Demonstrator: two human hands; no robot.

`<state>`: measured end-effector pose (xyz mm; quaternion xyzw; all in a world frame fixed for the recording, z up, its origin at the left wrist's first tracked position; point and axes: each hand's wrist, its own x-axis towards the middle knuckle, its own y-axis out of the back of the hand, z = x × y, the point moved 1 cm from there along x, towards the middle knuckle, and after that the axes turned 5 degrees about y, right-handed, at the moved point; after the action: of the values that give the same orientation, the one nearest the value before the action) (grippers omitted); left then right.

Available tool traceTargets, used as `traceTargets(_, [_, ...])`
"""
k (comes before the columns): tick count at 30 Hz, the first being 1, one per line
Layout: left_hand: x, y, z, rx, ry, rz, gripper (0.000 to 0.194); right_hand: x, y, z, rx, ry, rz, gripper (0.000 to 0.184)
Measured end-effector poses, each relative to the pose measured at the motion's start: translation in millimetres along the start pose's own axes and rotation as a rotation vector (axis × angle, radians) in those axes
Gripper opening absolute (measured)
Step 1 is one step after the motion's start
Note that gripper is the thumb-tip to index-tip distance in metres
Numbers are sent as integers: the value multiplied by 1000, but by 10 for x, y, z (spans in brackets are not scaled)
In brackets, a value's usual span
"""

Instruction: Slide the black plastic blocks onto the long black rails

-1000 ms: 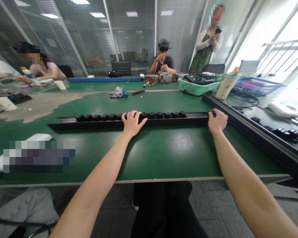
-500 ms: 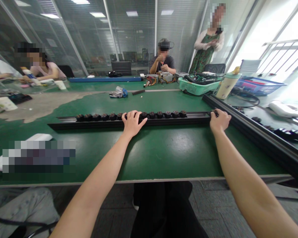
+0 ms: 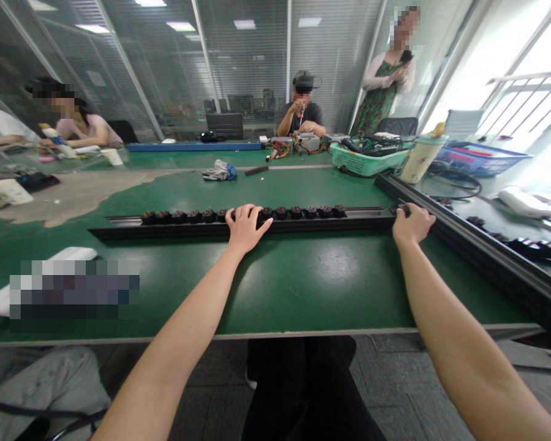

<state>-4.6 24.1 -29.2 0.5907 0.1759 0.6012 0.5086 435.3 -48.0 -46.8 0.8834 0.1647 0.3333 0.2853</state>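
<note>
A long black rail (image 3: 312,223) lies across the green table with a row of small round black parts (image 3: 295,211) seated along its channel. My left hand (image 3: 245,229) grips the rail near its middle, fingers curled over the top among the black parts and thumb out along the near side. At the rail's right end, my right hand (image 3: 412,224) is closed in a pinch. Something small and dark shows at its fingertips, mostly hidden by the fingers, so its kind is unclear.
Another black rail (image 3: 477,257) runs diagonally at the right, near more black parts (image 3: 532,248). Behind stand a yellow tumbler (image 3: 423,159), a green basket (image 3: 367,160) of cables and a blue basket (image 3: 487,158). Gloves (image 3: 220,171) lie farther back. Several people are around the table.
My right hand has moved slightly to the right, off the rail's end, still pinched. My left hand and the rail stay in place.
</note>
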Motion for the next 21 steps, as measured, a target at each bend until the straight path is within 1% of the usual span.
traceTargets(2, [1,-2,0,5,2,2,46,4,12,-5,-19,-20,-11,38])
traceTargets(7, [1,-2,-1,9,5,0,45,8,48,-32,-104,-57,-77,47])
traceTargets(10, [0,-1,-1,2,-2,6,45,-12,61,-43,-165,-45,-101,46])
traceTargets(12, [0,0,1,-2,-7,12,46,-31,62,-44,-181,-26,-88,46])
traceTargets(16, [2,5,3,-3,-9,12,46,-44,56,-57,-201,17,-15,45])
traceTargets(21, [3,1,-3,1,-7,10,46,21,78,-61,-256,4,49,42])
